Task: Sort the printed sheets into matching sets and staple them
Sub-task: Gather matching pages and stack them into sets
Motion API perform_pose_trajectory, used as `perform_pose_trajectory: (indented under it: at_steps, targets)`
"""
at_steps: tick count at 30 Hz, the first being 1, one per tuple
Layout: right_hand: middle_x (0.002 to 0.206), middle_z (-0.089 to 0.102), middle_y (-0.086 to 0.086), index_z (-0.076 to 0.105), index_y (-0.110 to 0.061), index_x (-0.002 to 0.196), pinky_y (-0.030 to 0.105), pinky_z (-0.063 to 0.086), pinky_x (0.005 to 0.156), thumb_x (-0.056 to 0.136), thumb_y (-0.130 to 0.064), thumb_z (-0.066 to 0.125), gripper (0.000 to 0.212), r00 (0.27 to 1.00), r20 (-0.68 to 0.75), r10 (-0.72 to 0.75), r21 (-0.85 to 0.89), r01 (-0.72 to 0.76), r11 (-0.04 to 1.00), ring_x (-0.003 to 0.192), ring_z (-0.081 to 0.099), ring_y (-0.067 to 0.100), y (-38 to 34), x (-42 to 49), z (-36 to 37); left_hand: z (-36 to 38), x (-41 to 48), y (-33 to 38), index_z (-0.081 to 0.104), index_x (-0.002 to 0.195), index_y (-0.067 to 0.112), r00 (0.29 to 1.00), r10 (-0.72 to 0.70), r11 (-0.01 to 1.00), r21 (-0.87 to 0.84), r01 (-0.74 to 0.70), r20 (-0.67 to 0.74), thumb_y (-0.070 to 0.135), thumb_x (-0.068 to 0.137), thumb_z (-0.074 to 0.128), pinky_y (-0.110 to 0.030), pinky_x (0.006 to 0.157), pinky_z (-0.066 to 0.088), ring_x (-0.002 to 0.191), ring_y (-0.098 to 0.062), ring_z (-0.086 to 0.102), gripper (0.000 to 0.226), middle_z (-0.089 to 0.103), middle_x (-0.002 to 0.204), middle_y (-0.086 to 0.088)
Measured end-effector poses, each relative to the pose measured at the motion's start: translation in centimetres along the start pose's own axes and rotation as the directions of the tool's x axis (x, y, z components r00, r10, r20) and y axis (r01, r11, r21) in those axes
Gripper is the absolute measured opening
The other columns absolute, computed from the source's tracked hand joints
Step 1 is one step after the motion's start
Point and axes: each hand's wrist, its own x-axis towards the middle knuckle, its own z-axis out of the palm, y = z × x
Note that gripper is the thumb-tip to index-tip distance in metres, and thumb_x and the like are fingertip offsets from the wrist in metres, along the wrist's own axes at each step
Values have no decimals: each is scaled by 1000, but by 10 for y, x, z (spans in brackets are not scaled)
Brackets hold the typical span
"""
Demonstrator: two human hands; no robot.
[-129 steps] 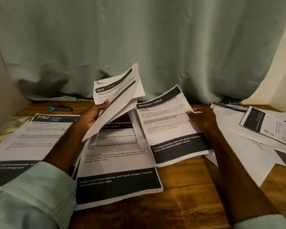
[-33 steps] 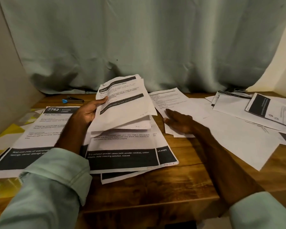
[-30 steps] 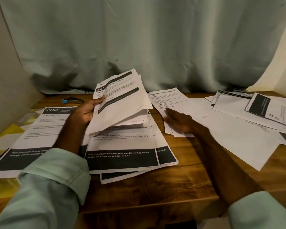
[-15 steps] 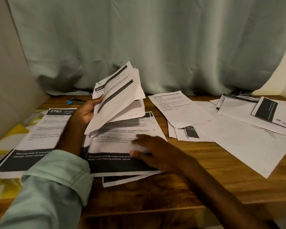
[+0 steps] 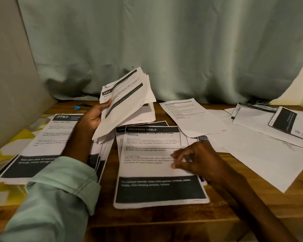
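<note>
Gripping a raised sheaf in left fingers; right fingers loosely bent, tips atop the DRESSING TABLE sheet.

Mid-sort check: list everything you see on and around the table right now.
held sheets: one bundle, white with black bands, raised, centre back
Dressing Table stack: one, white and black, centre front
2762 Kitchen stack: one, white and black, left
loose sheets: several, white, right
stapler: one, blue and black, back left
table: one, brown wood
curtain: one, pale green, behind
left hand: grips held sheets
right hand: fingertips on Dressing Table stack
</note>
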Motion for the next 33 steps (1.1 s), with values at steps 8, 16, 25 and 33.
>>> perform_pose_trajectory:
  at_steps: [8, 16, 25, 33]
  targets:
    - [110, 70, -33, 80, -37, 102, 17, 46, 100, 80, -29, 84, 24, 998, 64, -20, 48, 16, 999, 112, 62, -12, 13, -15, -13, 2, -1, -1, 60, 141, 18, 1000, -1, 1000, 9, 1, 8, 27, 94, 71, -46, 71, 64, 103, -24, 74, 50, 70, 128, -9]
    - [109, 69, -35, 80, -38, 101, 1, 42, 87, 79, -33, 84, 23, 997, 74, -34, -16, 36, 999, 110, 61, -14, 12, -20, -14, 1, 1, -3, 58, 143, 18, 1000, 3, 999, 48, -3, -7, 26, 92, 73, -46, 77, 64, 117, -23, 68, 54, 68, 132, -9]
    - [128, 67, -21, 76, -37, 114, 17, 45, 96, 84, -33, 81, 30, 999, 40, 19, -90, -15, 996, 118, 59, -3, -4, -1, -6, 0, 6, -2, 55, 146, 17, 1000, 3, 997, 76, -2, -2, 24, 93, 73, -47, 88, 60, 131, -23, 59, 56, 65, 136, -10]
    - [128, 65, -19, 73, -29, 122, -6, 37, 71, 90, -30, 76, 32, 1000, 8, -11, -140, 12, 990, 104, 54, -10, -7, 25, 5, 11, -1, -4, 56, 141, 12, 998, -2, 993, 118, -5, 63, 18, 96, 68, -49, 89, 59, 116, -28, 68, 48, 66, 134, -15]
